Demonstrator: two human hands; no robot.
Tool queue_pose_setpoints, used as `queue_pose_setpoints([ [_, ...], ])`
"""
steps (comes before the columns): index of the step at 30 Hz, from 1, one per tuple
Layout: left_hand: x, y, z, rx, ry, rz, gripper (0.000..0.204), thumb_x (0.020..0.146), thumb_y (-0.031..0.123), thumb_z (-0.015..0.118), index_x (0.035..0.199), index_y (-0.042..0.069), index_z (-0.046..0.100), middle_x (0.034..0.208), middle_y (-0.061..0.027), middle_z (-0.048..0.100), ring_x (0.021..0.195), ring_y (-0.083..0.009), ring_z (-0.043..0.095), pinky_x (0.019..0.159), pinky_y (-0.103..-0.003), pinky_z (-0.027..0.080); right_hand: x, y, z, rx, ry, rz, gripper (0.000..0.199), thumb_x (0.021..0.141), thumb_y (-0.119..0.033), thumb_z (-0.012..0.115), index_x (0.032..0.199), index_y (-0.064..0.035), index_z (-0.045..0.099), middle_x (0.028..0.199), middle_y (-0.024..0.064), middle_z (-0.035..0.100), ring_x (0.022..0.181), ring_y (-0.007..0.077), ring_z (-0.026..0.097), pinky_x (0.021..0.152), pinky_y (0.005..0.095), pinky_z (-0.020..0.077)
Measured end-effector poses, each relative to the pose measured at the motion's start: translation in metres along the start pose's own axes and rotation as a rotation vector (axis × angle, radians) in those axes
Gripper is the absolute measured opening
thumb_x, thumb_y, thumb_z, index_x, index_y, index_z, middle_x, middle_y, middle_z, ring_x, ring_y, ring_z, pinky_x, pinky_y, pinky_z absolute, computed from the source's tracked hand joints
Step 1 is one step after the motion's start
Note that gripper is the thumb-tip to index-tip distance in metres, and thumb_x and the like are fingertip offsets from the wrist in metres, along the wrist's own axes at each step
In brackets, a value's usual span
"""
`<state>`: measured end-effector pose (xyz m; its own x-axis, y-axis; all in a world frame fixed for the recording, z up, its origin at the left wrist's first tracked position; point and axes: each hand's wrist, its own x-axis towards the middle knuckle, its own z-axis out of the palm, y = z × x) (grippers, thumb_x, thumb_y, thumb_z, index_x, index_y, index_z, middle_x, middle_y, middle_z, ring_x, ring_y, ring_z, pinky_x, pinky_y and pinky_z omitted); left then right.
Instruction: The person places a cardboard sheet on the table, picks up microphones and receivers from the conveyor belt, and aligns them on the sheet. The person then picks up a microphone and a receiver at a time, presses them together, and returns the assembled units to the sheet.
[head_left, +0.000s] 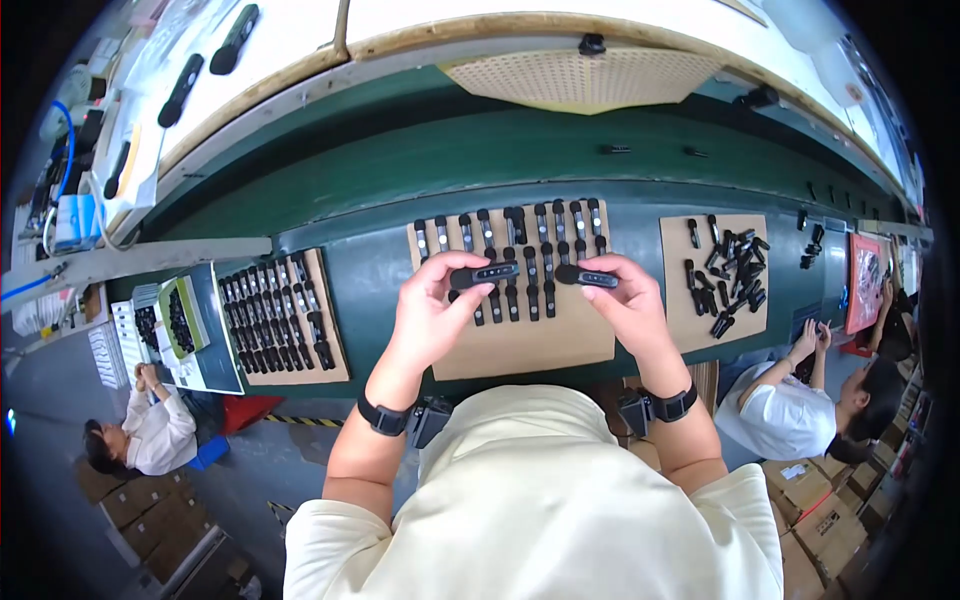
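Observation:
My left hand (430, 310) pinches a small black microphone (497, 271) with a rounded dark head, held level between thumb and fingers. In my right hand (637, 308), a matching microphone (597, 279) is gripped the same way, its rounded head pointing left toward the first one. Both are raised over a brown cardboard sheet (520, 355) on the green bench. Rows of similar microphones (466, 232) lie on the far part of that sheet, some hidden behind my fingers.
To the left, another cardboard sheet (335, 350) carries tight rows of microphones. A third sheet (690, 335) at the right has a loose pile of them (738, 262). A shelf edge (480, 28) crosses beyond the bench. One co-worker (160, 430) sits left, another (790, 410) right.

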<state>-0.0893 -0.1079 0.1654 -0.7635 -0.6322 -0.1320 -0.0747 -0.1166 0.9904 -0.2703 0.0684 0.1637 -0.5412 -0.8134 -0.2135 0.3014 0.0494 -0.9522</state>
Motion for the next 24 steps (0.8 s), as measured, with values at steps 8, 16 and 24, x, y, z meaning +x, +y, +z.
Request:
queue_pose_setpoints([
  [8,-0.059,0.058,-0.006,0.134,-0.033,0.221,0.029,0.08,-0.009,0.069,0.107,0.0,0.063,0.104,-0.0071,0.066,0.096,-0.0142,0.062,0.084,-0.027,0.05,-0.035,-0.041,0.037,-0.347,-0.166,-0.368,0.03,0.077,0.006,0.071,0.106,0.0007,0.065,0.102,0.0078,0.061,0.091,0.0177,0.057,0.085,0.0285,0.0449],
  [16,-0.086,0.062,-0.019,0.275,-0.047,0.428,0.029,0.077,-0.009,0.071,0.104,0.001,0.065,0.104,-0.0091,0.068,0.098,-0.0202,0.063,0.086,-0.03,0.05,-0.057,-0.049,0.062,-0.398,-0.178,-0.476,0.03,0.073,0.006,0.074,0.102,-0.0002,0.068,0.094,0.0084,0.063,0.087,0.0188,0.059,0.081,0.0287,0.0455],
  [24,-0.095,0.06,-0.024,0.216,-0.071,0.433,0.028,0.077,-0.007,0.073,0.102,0.001,0.065,0.101,-0.0088,0.069,0.102,-0.0219,0.063,0.097,-0.039,0.048,-0.066,-0.05,0.07,-0.434,-0.183,-0.556,0.03,0.072,0.005,0.076,0.1,-0.0008,0.069,0.089,0.0084,0.063,0.082,0.019,0.059,0.075,0.0286,0.0463],
])
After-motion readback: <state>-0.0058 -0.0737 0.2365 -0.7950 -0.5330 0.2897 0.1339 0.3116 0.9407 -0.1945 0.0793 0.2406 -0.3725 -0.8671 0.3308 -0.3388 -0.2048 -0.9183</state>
